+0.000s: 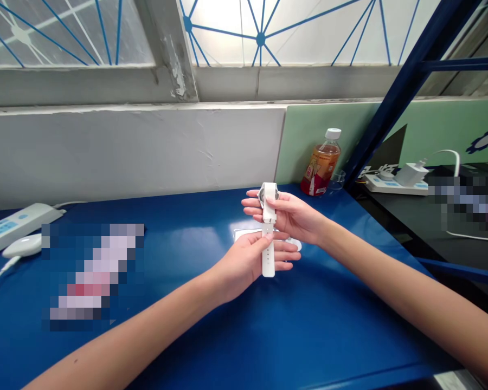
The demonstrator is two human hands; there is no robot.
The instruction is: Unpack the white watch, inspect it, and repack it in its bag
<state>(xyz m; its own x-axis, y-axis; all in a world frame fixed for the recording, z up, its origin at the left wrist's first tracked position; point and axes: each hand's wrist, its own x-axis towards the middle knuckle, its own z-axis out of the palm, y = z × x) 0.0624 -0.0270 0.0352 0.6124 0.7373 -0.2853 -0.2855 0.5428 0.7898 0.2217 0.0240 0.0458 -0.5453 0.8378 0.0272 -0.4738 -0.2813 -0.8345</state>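
Note:
Both hands hold a white-strapped wristwatch (269, 216) above the blue desk, its strap hanging down toward me. My right hand (290, 214) grips the upper end by the case, thumb on the white strap and fingers behind it. Lower down, my left hand (254, 254) pinches the holed strap end under its thumb, the other fingers stretched out behind. The watch case shows only as a metal rim at the strap's sides; its face is hidden. Behind the hands a white item (241, 233) lies on the desk, mostly covered, and I cannot make out what it is.
A drink bottle (321, 165) with a white cap stands at the desk's back right, beside a clear cup (336, 181). To the left lie a power strip (22, 225), a white mouse-shaped device (23, 246) and a blurred-out item (97, 271). A blue frame post (406, 92) rises at right.

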